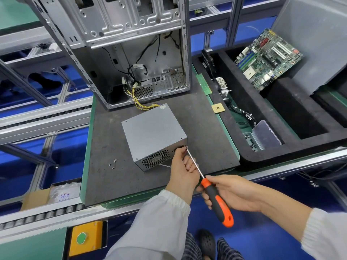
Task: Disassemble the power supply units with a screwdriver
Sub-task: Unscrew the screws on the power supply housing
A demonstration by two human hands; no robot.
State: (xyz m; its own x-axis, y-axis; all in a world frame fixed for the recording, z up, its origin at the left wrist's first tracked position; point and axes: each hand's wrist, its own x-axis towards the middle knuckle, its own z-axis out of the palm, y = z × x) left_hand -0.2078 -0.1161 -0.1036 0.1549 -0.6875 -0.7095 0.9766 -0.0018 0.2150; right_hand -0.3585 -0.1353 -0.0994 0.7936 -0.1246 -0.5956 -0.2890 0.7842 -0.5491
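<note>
A grey metal power supply unit (154, 128) sits on the dark mat (112, 175), its perforated fan face turned toward me, yellow wires (137, 104) trailing from its back into the case. My right hand (231, 194) grips the orange-and-black handle of a screwdriver (217, 199). The shaft runs up and left, and its tip meets the top right corner of the unit's near face. My left hand (183, 169) is at that same corner, fingers curled beside the tip and the shaft; what they pinch is hidden. Three loose screws (113, 164) lie left of the unit.
An open computer case (116, 53) stands behind the unit. To the right, a black foam tray (281, 154) holds a motherboard (268, 59), a heatsink (223, 87), a CPU (217, 108) and a clear screw box (262, 137). A yellow box with a green button (81, 238) sits below the conveyor rollers.
</note>
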